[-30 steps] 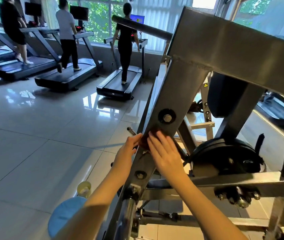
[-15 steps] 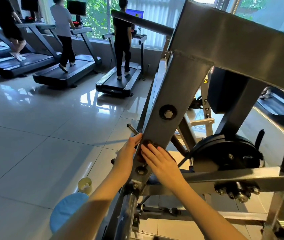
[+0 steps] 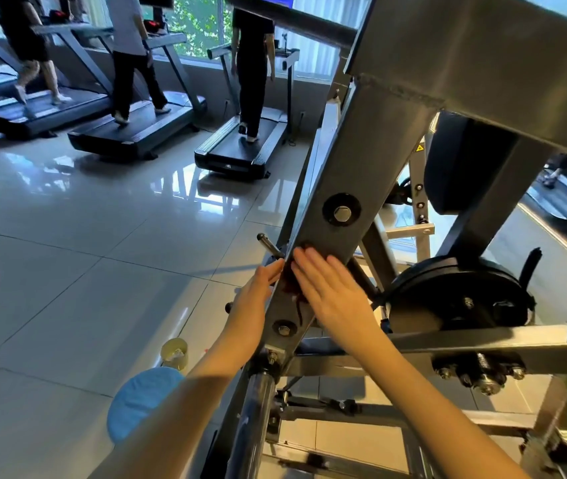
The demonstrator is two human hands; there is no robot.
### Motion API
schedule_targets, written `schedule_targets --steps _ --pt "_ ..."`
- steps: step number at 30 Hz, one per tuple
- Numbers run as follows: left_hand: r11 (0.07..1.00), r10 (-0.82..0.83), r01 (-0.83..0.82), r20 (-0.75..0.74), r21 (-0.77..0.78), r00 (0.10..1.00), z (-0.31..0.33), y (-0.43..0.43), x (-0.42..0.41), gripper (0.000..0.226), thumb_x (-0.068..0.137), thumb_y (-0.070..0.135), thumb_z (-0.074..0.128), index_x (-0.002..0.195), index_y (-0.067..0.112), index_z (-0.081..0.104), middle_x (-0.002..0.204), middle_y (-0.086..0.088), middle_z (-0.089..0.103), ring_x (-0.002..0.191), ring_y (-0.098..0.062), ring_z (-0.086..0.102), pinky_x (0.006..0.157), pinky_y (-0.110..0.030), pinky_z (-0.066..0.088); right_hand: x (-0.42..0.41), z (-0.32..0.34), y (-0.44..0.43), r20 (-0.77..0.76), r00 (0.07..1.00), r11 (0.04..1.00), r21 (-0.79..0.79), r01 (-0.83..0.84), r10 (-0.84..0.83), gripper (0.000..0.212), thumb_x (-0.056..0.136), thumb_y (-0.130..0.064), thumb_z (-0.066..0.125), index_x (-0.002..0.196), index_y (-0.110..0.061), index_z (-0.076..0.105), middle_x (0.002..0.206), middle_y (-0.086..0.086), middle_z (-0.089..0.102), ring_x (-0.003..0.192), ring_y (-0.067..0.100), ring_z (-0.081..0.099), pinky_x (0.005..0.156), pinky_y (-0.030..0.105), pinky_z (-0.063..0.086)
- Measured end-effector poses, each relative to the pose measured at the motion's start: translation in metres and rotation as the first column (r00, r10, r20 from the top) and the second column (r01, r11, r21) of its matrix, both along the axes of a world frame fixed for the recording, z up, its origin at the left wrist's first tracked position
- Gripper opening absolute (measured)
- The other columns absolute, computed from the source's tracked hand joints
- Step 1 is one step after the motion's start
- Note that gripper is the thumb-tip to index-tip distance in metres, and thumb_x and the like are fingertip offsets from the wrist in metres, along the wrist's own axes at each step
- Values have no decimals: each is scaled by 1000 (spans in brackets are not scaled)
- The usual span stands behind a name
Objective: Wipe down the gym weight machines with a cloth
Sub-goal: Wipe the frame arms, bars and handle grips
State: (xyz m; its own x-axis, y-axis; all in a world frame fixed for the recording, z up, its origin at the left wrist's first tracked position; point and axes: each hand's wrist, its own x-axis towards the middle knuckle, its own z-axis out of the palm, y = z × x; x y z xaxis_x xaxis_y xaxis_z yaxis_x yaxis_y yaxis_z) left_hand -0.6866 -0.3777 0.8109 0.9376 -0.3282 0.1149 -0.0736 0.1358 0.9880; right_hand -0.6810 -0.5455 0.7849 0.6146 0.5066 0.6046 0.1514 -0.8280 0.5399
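Two hands: both on slanted beam (image 3: 368, 150) of weight machine (image 3: 482, 50), just below beam's big bolt (image 3: 341, 213).
R hand (image 3: 330, 292): flat, fingers straight and close together, palm down on beam face; pressing cloth onto steel, not curled round it.
L hand (image 3: 258, 285): fingers straight, tips against beam's left edge; nothing visibly held; contact w/ cloth edge poss., can't tell.
Cloth (image 3: 290, 290): dark red, mostly hidden under R hand; small part showing on beam face between the hands; thin strand hanging down toward small bolt (image 3: 284, 329) lower on beam.
Risk 1: slip of cloth from under flat palm; cause = no pinch on it, smooth tilted steel.
Risk 2: snag of loose strand on small bolt head; cause = downward stroke, cloth dragged off.
Risk 3: scraped fingertips on big bolt's washer rim; cause = upward stroke w/o looking.
Risk 4: knock of L fingers on steel peg (image 3: 270, 245) jutting from beam's left side, just above them.
Risk 5: poss. pivoting arm, w/ weight plate (image 3: 458, 295) to beam's right; hard lean → shift, pinch pts at joints; judgement only.
Safer grip: thumb + fingers closed on cloth edge before next stroke.
Left to do: prob. beam above big bolt and cross-bars (image 3: 465, 340) below beam's foot; no telling from sheen.
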Motion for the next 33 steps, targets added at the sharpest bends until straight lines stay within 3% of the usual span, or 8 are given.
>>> schedule_targets --steps 4,9,13,16,21,23,28,33 --pt "998 67 -67 -8 19 998 1 -2 0 44 88 59 24 110 36 55 89 32 66 90 15 60 69 0 42 8 8 6 127 991 986 166 16 -38 80 74 -11 80 141 -3 38 148 14 31 138 31 31 116 45 15" --pt "998 53 -56 -72 -39 996 -1 0 -1 36 95 40 30 122 28 50 106 20 57 85 19 59 64 0 43 -4 -25 4 -131 989 980 -198 36 -63 86 59 -17 90 135 -9 52 149 9 40 143 25 22 121 44 -3" --pt "996 88 -88 -59 11 994 -4 1 3 39 96 48 23 116 38 54 118 15 58 109 4 53 84 -8 44 5 25 8 45 999 1000 -14 21 -20 79 66 -16 85 136 -5 51 145 14 47 138 28 32 119 45 16" --pt "994 108 -109 -79 -7 991 -5 -1 3 36 96 46 22 109 40 55 113 15 60 112 -3 53 79 -6 42 8 27 10 85 996 992 124 15 -25 70 71 -14 82 134 -3 52 142 15 50 136 30 35 111 48 26" --pt "995 93 -94 -50 -28 994 -5 -2 -1 36 102 36 19 120 29 49 109 18 55 98 8 51 66 1 42 -4 -17 0 -180 984 989 -150 -22 -5 82 63 -21 90 136 -10 54 146 9 48 139 25 36 121 42 13" --pt "995 91 -93 -43 -29 995 -4 -2 -1 37 102 35 18 122 27 49 108 18 55 98 8 52 65 0 43 -3 1 -2 -154 986 989 -120 -84 65 83 62 -20 89 136 -12 53 144 9 50 137 26 41 121 41 3" --pt "995 91 -93 -61 -34 994 -9 -4 1 41 102 34 18 125 21 50 107 16 57 89 13 58 65 -1 43 3 22 -5 48 994 978 182 -103 96 69 74 -14 80 136 -11 49 143 15 50 137 32 35 119 42 13" --pt "996 75 -77 -56 -36 996 -9 -8 -2 29 104 27 21 113 28 49 101 18 55 75 23 57 61 0 42 -2 -33 -6 -225 972 988 -118 -101 72 71 70 -13 85 134 -11 56 144 9 50 138 26 33 117 43 20"
